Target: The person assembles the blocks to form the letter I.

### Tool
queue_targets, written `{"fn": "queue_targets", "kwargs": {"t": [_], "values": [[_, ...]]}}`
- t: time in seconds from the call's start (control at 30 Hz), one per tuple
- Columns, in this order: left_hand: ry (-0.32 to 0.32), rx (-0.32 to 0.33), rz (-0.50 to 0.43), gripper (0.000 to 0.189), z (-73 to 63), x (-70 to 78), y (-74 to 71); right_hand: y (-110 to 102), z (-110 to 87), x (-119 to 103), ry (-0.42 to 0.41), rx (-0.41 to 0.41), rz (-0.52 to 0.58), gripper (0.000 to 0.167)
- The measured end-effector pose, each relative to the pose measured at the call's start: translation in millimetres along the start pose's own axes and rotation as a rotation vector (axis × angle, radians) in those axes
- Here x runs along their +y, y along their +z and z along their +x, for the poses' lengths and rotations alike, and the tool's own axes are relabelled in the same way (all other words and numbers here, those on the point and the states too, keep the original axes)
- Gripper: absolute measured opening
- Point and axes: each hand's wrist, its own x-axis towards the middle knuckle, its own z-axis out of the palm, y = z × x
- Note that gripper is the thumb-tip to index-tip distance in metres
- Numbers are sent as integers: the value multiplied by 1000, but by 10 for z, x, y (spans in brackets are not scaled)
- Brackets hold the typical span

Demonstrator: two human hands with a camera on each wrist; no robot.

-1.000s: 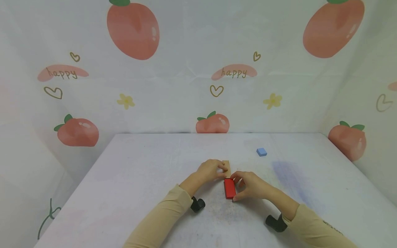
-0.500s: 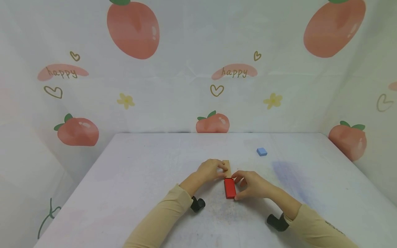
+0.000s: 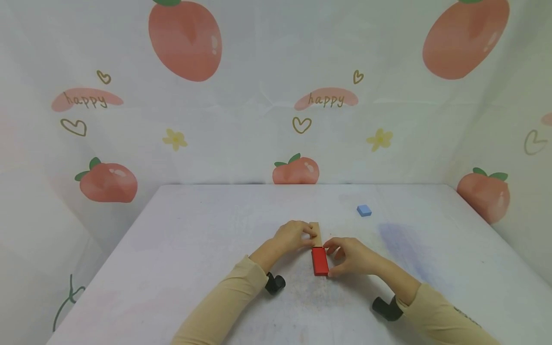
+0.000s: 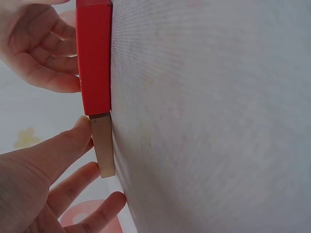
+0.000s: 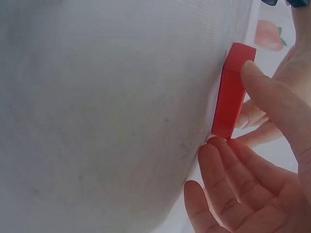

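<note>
A red rectangular block (image 3: 320,261) lies flat on the table, end to end with a thin plain wooden block (image 3: 316,234). My left hand (image 3: 294,235) holds the wooden block, its thumb near the joint with the red one and its fingers farther along. The left wrist view shows the wooden block (image 4: 102,145) lower than the red block beside it. My right hand (image 3: 355,256) is at the right side of the red block, thumb near its front corner and fingers near its far corner, spread loosely. Whether its fingertips touch the block is hard to tell.
A small blue block (image 3: 364,211) lies farther back to the right on the white table (image 3: 194,249). A bluish stain (image 3: 401,249) marks the cloth on the right. Behind rises a printed curtain (image 3: 241,134). Dark wrist cameras (image 3: 387,309) hang under both cuffs.
My right thumb and fingers have drawn slightly rightward, off the red block's side. The left hand and both blocks look nearly unmoved.
</note>
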Motion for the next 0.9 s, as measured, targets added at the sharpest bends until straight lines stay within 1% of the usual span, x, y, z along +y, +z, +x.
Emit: {"fn": "queue_targets", "kwargs": {"t": [0.23,0.33,0.37,0.5,0.57,0.6,0.7,0.9], "values": [[-3,-3,7,28,0,4,-4,0,2,-2,15,-2,20,52],[-5,-2,1,28,5,2,-5,1,3,27,-2,7,28,52],[-6,-2,1,28,8,0,-3,0,0,34,-28,13,20,51],[-7,-6,-1,29,12,-4,2,3,6,47,-47,21,14,51],[-4,-8,1,29,12,-5,1,6,14,38,-31,19,10,51],[-2,-9,1,29,11,-4,0,7,20,32,-4,13,18,51],[6,-8,6,28,11,-6,-1,6,29,8,17,4,12,51],[16,-3,14,28,11,-10,5,9,32,2,23,4,3,50]]}}
